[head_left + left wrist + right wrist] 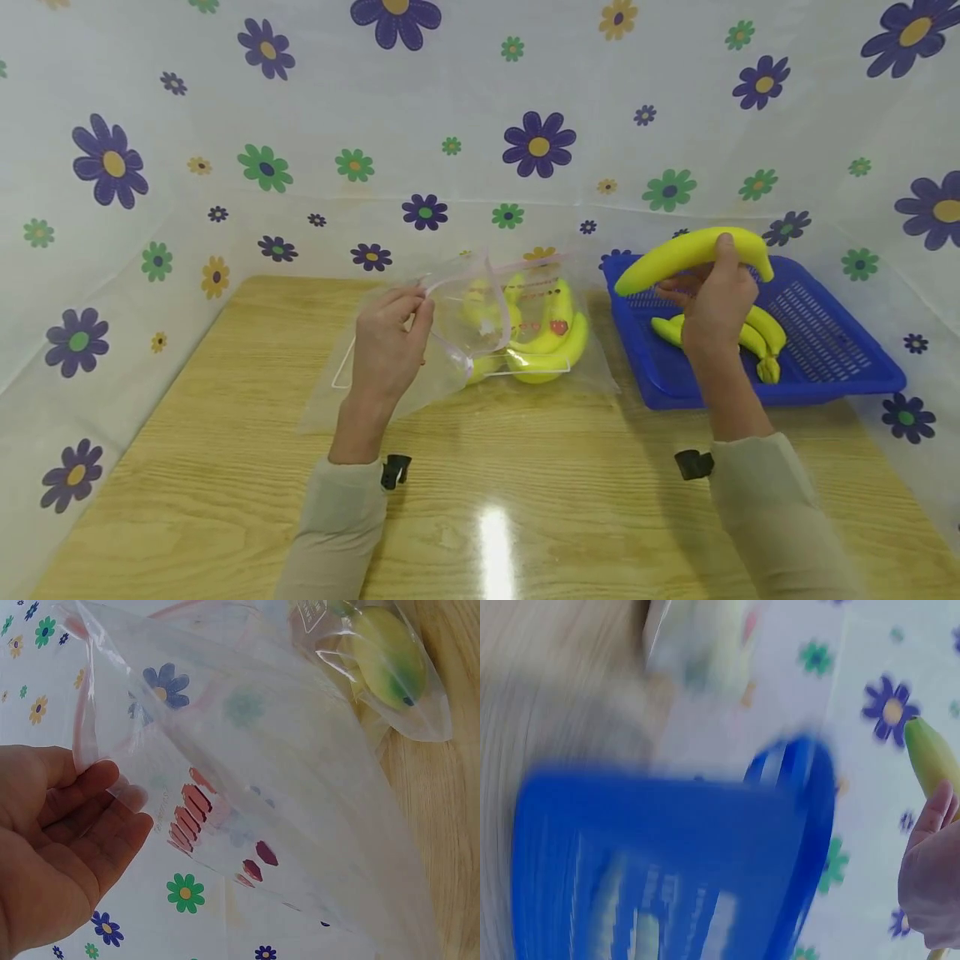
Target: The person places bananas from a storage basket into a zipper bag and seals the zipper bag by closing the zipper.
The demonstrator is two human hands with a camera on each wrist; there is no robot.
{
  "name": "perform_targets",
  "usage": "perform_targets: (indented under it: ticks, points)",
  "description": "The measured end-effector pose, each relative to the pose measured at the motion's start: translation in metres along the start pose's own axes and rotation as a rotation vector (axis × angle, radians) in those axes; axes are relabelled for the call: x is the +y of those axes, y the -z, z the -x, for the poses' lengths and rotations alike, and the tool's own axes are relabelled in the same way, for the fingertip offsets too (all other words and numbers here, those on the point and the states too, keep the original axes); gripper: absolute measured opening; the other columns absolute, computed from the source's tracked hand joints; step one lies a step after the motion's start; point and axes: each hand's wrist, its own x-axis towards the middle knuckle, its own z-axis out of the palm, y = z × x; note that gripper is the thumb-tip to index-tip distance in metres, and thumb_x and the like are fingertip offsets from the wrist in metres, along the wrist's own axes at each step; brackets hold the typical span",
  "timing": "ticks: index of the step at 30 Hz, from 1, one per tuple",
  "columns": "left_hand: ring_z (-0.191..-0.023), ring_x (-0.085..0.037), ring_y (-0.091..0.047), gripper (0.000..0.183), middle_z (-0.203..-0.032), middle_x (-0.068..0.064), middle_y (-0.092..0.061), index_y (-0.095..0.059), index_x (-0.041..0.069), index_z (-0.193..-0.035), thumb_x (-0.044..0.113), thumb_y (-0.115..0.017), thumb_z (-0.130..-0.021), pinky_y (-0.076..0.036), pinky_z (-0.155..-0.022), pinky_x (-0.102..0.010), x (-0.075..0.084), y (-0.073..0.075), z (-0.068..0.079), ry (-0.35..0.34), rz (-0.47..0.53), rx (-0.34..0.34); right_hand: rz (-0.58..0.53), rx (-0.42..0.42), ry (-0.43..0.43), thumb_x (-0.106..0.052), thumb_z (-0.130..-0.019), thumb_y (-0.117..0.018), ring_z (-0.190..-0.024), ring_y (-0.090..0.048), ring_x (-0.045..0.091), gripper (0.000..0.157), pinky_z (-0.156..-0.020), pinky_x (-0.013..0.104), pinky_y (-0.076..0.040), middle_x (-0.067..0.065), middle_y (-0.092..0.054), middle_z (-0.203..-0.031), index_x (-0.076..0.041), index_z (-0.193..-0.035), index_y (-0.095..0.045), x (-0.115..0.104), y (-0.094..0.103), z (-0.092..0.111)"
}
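Observation:
My left hand [390,337] pinches the rim of a clear plastic zip bag [300,795] between thumb and fingers, and the bag's mouth gapes beside it. Several yellow bananas [555,354] lie inside the bag on the table; in the left wrist view one greenish-tipped fruit [390,656] shows through the plastic. Up over the blue basket [832,387], my right hand [720,308] grips a single yellow banana [667,260], thumb on the near side. That banana [930,754] also appears at the right edge of the right wrist view. More bananas [765,329] lie in the basket, partly hidden by my right forearm.
The wooden table [450,492] carries the bag at its middle back and the basket at its back right. Behind and at both sides hangs a white cloth [465,83] with a flower print. The basket is motion-blurred in the right wrist view.

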Motion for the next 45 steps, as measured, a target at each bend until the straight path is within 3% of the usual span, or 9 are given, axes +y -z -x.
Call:
perform_targets:
  ticks: [3, 9, 11, 16, 19, 25, 33, 39, 45]
  points:
    - [-0.101, -0.032, -0.069, 0.017, -0.106, -0.02, -0.071, -0.074, -0.008, -0.086, 0.003, -0.064, -0.094, -0.057, -0.053, -0.033, 0.0, 0.0, 0.0, -0.001, -0.002, -0.003, -0.041, -0.039, -0.035, -0.027, -0.102, -0.057, -0.05, -0.065, 0.019, 0.027, -0.052, 0.03, -0.058, 0.008, -0.07, -0.069, 0.0, -0.101, -0.062, 0.011, -0.015, 0.015]
    - [-0.093, -0.031, -0.071, 0.018, -0.108, -0.02, -0.071, -0.074, -0.007, -0.087, 0.005, -0.063, -0.096, -0.052, -0.046, -0.022, 0.0, 0.0, 0.001, 0.017, -0.006, -0.019, -0.005, -0.064, -0.066, -0.023, -0.099, -0.061, -0.051, -0.065, 0.015, 0.018, -0.051, 0.027, -0.057, 0.005, -0.069, -0.069, -0.005, -0.102, -0.062, 0.046, -0.033, 0.043]
    - [-0.096, -0.031, -0.071, 0.018, -0.108, -0.02, -0.071, -0.074, -0.007, -0.088, 0.005, -0.063, -0.095, -0.056, -0.053, -0.024, 0.003, 0.0, 0.001, 0.024, -0.001, -0.025, -0.016, -0.06, -0.111, -0.025, -0.099, -0.062, -0.052, -0.065, 0.014, 0.021, -0.052, 0.026, -0.057, 0.004, -0.068, -0.07, -0.005, -0.106, -0.061, 0.058, -0.036, 0.052]
    - [-0.111, -0.033, -0.067, 0.017, -0.105, -0.02, -0.072, -0.074, -0.007, -0.084, 0.004, -0.065, -0.094, -0.059, -0.079, -0.041, 0.006, -0.003, 0.003, 0.0, -0.006, -0.036, -0.137, -0.035, -0.297, -0.031, -0.098, -0.063, -0.055, -0.067, 0.014, 0.03, -0.057, 0.028, -0.059, 0.005, -0.069, -0.078, -0.007, -0.115, -0.054, 0.079, -0.045, 0.072]
    - [-0.109, -0.033, -0.067, 0.017, -0.104, -0.019, -0.072, -0.074, -0.006, -0.083, 0.004, -0.065, -0.094, -0.058, -0.082, -0.042, 0.006, -0.005, 0.004, -0.014, -0.009, -0.034, -0.199, -0.012, -0.349, -0.031, -0.098, -0.063, -0.055, -0.067, 0.014, 0.031, -0.058, 0.027, -0.059, 0.004, -0.068, -0.077, -0.009, -0.116, -0.052, 0.086, -0.052, 0.078]
    - [-0.109, -0.034, -0.068, 0.015, -0.103, -0.019, -0.073, -0.074, -0.006, -0.085, 0.003, -0.067, -0.093, -0.057, -0.086, -0.043, 0.008, -0.007, 0.003, -0.049, -0.014, -0.029, -0.248, 0.076, -0.326, -0.029, -0.094, -0.069, -0.051, -0.066, 0.015, 0.033, -0.054, 0.028, -0.058, 0.006, -0.069, -0.073, -0.01, -0.116, -0.053, 0.095, -0.059, 0.084]
    - [-0.109, -0.032, -0.068, 0.014, -0.101, -0.018, -0.073, -0.075, -0.006, -0.089, 0.005, -0.067, -0.093, -0.058, -0.086, -0.042, 0.008, -0.007, 0.003, -0.051, -0.039, -0.047, -0.235, 0.156, -0.282, -0.027, -0.089, -0.076, -0.048, -0.066, 0.018, 0.055, -0.049, 0.028, -0.057, 0.011, -0.072, -0.076, -0.011, -0.126, -0.039, 0.114, -0.064, 0.093]
    - [-0.106, -0.031, -0.069, 0.014, -0.101, -0.017, -0.073, -0.075, -0.006, -0.089, 0.004, -0.067, -0.093, -0.058, -0.084, -0.04, 0.006, -0.005, 0.004, -0.07, -0.049, -0.049, -0.116, 0.13, -0.31, -0.034, -0.097, -0.062, -0.046, -0.066, 0.018, 0.035, -0.047, 0.028, -0.056, 0.01, -0.072, -0.074, -0.007, -0.112, -0.047, 0.123, -0.066, 0.096]
    - [-0.098, -0.032, -0.071, 0.015, -0.101, -0.017, -0.073, -0.075, -0.006, -0.089, 0.005, -0.066, -0.094, -0.058, -0.083, -0.04, 0.004, -0.004, 0.004, -0.114, -0.039, -0.041, -0.002, 0.088, -0.337, -0.041, -0.102, -0.048, -0.046, -0.065, 0.02, 0.034, -0.047, 0.031, -0.057, 0.013, -0.073, -0.081, -0.009, -0.11, -0.052, 0.123, -0.066, 0.093]
